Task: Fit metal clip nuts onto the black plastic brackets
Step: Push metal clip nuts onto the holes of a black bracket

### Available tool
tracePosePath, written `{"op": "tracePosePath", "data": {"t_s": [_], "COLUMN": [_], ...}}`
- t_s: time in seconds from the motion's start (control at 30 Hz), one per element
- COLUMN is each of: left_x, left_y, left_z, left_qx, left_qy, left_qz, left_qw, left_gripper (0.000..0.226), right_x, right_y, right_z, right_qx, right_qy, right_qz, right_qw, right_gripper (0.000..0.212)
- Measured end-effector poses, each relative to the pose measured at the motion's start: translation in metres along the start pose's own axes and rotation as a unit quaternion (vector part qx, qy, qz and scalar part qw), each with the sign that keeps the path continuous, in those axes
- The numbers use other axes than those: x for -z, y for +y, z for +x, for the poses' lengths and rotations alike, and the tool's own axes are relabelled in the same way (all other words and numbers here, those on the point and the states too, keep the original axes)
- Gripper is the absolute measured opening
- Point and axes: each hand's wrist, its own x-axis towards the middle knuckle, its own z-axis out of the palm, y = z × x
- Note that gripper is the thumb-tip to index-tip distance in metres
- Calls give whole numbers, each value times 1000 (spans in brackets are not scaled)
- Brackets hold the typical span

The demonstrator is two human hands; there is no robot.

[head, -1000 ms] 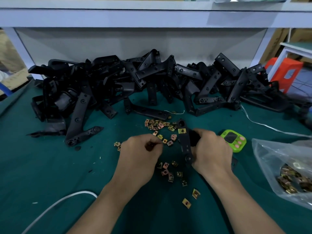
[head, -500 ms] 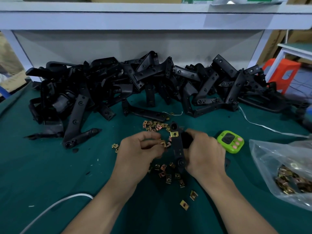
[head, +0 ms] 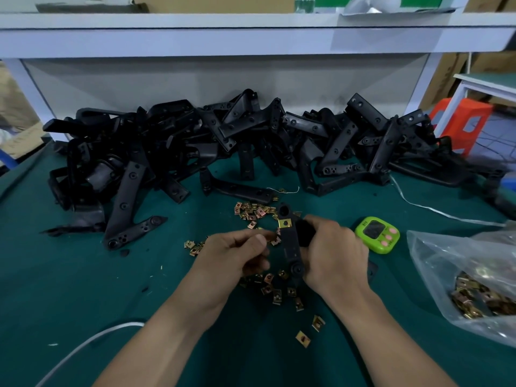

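Note:
My right hand (head: 333, 255) grips a black plastic bracket (head: 290, 247) held upright above the green mat. A brass clip nut (head: 285, 223) sits fitted near the bracket's upper end. My left hand (head: 237, 256) is just left of the bracket, thumb and fingers pinching a small clip nut that is mostly hidden. Several loose clip nuts (head: 255, 212) lie beyond my hands, and more clip nuts (head: 275, 290) lie under them.
A long heap of black brackets (head: 223, 141) fills the back of the mat (head: 69, 289). A green timer (head: 377, 234) sits right of my hands. A clear bag of clip nuts (head: 474, 289) lies at the right edge. A white cable (head: 92, 339) runs at lower left.
My left hand lifted from the loose nuts and moved up beside the bracket. The bracket stays held in my right hand. The camera view shifted slightly.

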Motion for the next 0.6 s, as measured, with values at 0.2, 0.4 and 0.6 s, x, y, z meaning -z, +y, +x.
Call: {"op": "tracePosePath", "data": {"t_s": [0.2, 0.4, 0.6], "left_x": [-4, -2, 2], "left_y": [-4, 0, 4], "left_z": [-1, -1, 0], "left_qx": [-7, -48, -47], "left_qy": [31, 63, 56], "left_qz": [-14, -14, -90], "left_qw": [999, 997, 993], "left_gripper": [14, 22, 25], "right_x": [0, 1, 0], "right_y": [-3, -4, 0], "right_z": [-2, -3, 1], "right_qx": [3, 4, -7], "right_qy": [4, 1, 25], "right_qz": [-4, 1, 16], "right_qw": [1000, 1000, 1000], "right_gripper": [35, 38, 38]}}
